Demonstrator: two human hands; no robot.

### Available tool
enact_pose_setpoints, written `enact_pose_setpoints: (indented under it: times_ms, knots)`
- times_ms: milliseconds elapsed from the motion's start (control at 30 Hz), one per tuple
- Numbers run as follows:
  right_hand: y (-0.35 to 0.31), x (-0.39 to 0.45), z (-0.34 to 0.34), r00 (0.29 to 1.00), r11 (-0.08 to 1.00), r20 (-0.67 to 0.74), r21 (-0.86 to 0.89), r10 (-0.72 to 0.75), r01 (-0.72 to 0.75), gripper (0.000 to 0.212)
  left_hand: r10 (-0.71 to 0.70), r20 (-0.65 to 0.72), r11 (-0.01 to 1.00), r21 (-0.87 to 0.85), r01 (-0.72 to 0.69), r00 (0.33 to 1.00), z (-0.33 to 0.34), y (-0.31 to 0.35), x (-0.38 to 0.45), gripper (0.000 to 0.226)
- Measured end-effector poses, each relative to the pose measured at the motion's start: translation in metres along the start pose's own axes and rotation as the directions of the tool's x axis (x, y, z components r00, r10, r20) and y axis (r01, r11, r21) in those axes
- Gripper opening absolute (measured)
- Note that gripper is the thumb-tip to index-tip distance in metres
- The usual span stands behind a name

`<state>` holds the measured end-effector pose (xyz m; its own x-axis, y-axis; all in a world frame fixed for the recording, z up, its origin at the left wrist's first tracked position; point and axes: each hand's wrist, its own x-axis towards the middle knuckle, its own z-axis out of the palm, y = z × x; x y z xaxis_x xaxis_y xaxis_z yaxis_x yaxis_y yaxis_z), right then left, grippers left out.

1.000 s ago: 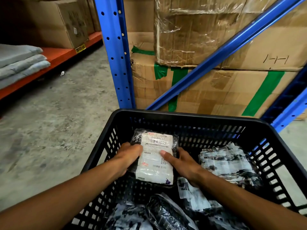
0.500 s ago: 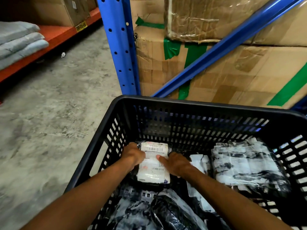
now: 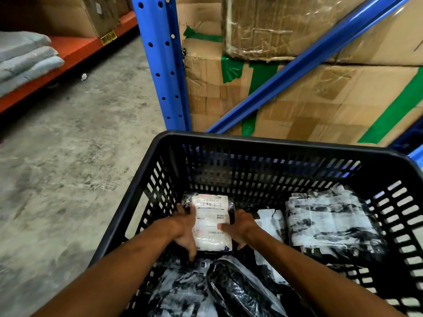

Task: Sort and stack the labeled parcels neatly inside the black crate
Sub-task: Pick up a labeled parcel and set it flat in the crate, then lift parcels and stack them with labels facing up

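A black slotted crate (image 3: 263, 143) fills the lower right of the head view. Inside it, near the far left corner, a dark parcel with a white barcode label (image 3: 211, 221) lies flat on the crate floor. My left hand (image 3: 183, 232) grips its left edge and my right hand (image 3: 240, 227) grips its right edge, thumb on the label. A stack of black-and-white wrapped parcels (image 3: 332, 223) sits at the right side of the crate. Several more wrapped parcels (image 3: 229, 291) lie loose at the near side.
A blue rack upright (image 3: 162, 62) and a diagonal blue brace (image 3: 297, 62) stand just behind the crate, with taped cardboard boxes (image 3: 320, 97) behind them. Bare concrete floor (image 3: 68, 168) spreads left. An orange shelf (image 3: 75, 46) at far left holds grey folded pads (image 3: 25, 58).
Both hands have lowered the labelled parcel from mid-height down onto the crate floor near the far left corner. My view has tilted down closer to the crate.
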<state>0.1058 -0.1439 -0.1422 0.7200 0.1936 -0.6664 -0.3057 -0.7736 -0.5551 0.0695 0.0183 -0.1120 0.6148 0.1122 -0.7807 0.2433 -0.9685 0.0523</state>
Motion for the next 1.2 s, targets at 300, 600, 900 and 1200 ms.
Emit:
enact_pose_setpoints:
  times_ms: [300, 600, 900, 1200]
  knots:
    - [-0.045, -0.088, -0.03, 0.888, 0.883, 0.453, -0.446, 0.08, 0.148, 0.092, 0.033, -0.154, 0.951, 0.308, 0.016, 0.988, 0.011, 0.006, 0.001, 0.127]
    - [-0.023, -0.132, -0.032, 0.89, 0.739, 0.454, -0.591, -0.027, 0.324, 0.089, 0.217, -0.229, 0.843, 0.534, -0.064, 0.949, 0.014, 0.009, -0.009, 0.119]
    - [-0.012, -0.139, -0.092, 0.956, 0.889, 0.282, -0.412, -0.087, 0.202, 0.083, 0.359, -0.217, 0.665, 0.742, -0.085, 0.908, 0.024, 0.008, -0.003, 0.083]
    - [0.001, -0.135, -0.16, 0.952, 0.969, 0.184, 0.056, -0.245, 0.239, 0.051, 0.247, -0.17, 0.949, 0.24, -0.203, 0.954, 0.004, 0.014, -0.014, 0.087]
